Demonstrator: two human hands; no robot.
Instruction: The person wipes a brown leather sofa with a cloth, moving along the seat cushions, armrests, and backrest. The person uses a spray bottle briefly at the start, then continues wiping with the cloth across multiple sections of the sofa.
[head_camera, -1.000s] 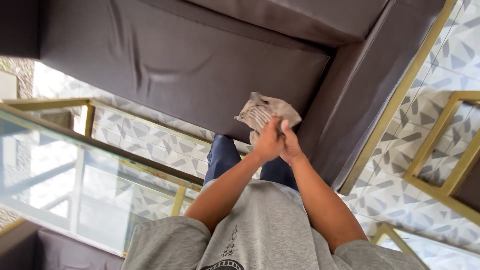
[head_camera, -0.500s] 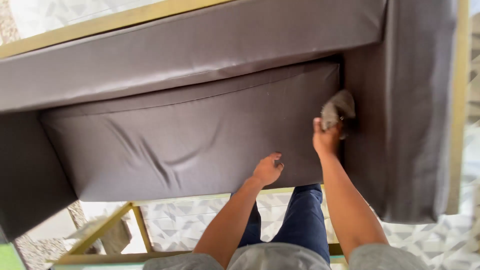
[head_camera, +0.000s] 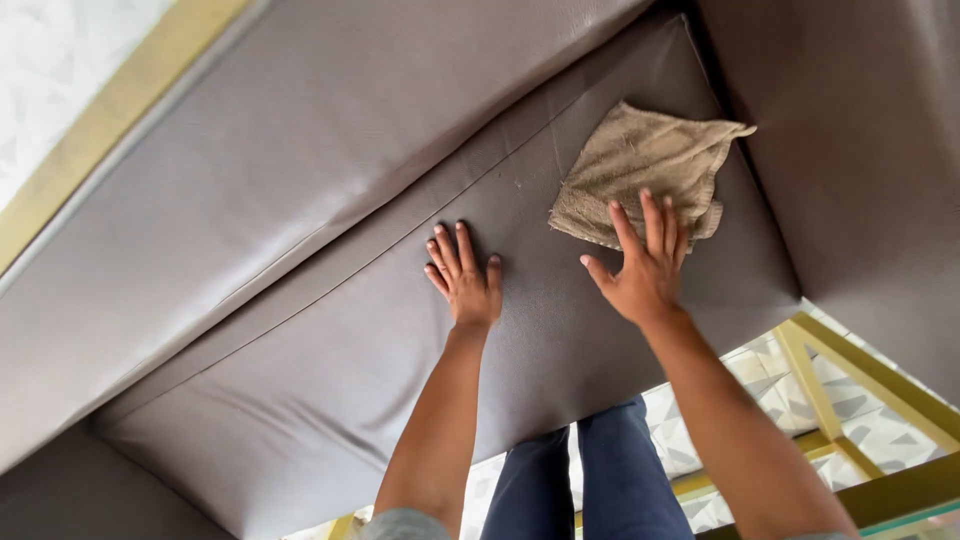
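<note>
**Hands and cloth on sofa seat**

Cloth (head_camera: 640, 170): beige, lying flat on the grey sofa seat (head_camera: 330, 400), in the corner by the armrest (head_camera: 860, 150). Right hand (head_camera: 640, 265): open grip, fingers spread, fingertips pressing the cloth's near edge. Left hand (head_camera: 467, 275): flat on the seat, just beside the cloth, holding nothing.

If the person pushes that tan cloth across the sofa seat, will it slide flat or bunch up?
The cloth looks like soft towelling and already lies rumpled with a folded edge, so it would probably bunch rather than slide stiffly. It seems thin and light. Only the right hand fingertips press its near edge, so the far part might drag and wrinkle on the textured seat cushion.
</note>
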